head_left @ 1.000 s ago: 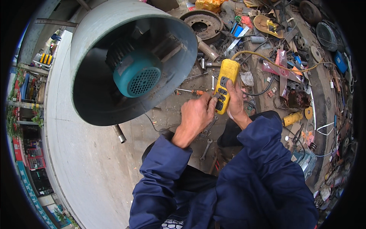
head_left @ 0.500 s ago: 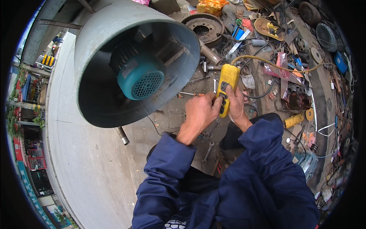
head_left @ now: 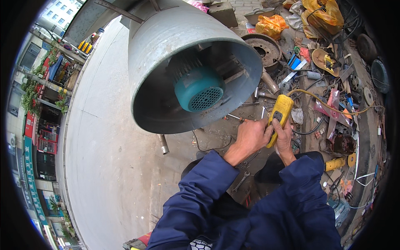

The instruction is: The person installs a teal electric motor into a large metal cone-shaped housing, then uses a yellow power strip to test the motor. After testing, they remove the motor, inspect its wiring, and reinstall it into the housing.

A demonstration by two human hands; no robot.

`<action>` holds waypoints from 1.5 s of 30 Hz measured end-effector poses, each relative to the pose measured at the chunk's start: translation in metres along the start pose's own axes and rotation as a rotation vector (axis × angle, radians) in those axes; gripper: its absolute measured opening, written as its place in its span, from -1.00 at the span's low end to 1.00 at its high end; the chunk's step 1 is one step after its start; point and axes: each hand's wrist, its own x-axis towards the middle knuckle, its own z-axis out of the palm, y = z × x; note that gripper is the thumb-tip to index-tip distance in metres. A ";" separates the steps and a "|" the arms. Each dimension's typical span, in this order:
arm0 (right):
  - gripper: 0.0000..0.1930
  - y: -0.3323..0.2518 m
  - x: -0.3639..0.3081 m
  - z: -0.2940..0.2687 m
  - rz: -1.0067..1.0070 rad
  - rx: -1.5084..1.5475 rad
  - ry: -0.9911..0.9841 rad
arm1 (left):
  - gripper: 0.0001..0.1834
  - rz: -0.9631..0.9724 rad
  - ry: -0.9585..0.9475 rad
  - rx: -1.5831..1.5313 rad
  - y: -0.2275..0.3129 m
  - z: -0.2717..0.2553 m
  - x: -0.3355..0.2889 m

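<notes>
A yellow multi-socket extension block (head_left: 282, 107), with dark outlets on its face and a yellow cable at its top end, is tilted in front of me. My right hand (head_left: 284, 139) wraps round its lower right side, the thumb lying on the front. My left hand (head_left: 252, 135) is closed, its thumb and fingers pressed together against the block's lower left edge. Whatever those fingers pinch is hidden. Just beyond the left knuckles shows a thin metal shaft with a red-orange end (head_left: 236, 118); I cannot tell whether it touches the hand.
A large grey metal cylinder (head_left: 183, 31) holding a teal electric motor (head_left: 200, 89) lies ahead on the left. Below my hands is a wrench (head_left: 241, 182). Rusty round parts (head_left: 262, 49), orange bags (head_left: 271, 27) and scrap crowd the right. A road (head_left: 96, 137) runs along the left.
The whole view has shifted, so cylinder, hands and block appear farther right. The block's face has turned somewhat, with fewer outlets showing. Both hands remain at the block.
</notes>
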 end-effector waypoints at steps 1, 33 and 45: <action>-0.60 0.000 0.000 0.000 -0.006 0.019 -0.008 | -0.68 -0.002 0.000 -0.011 0.000 0.000 0.000; -0.65 0.012 0.013 -0.035 0.183 -0.008 -0.053 | -0.77 0.260 0.224 -0.108 -0.025 0.029 0.002; -0.37 -0.002 -0.005 -0.014 0.121 -0.111 -0.085 | -0.85 0.174 0.335 -0.114 -0.014 0.039 0.007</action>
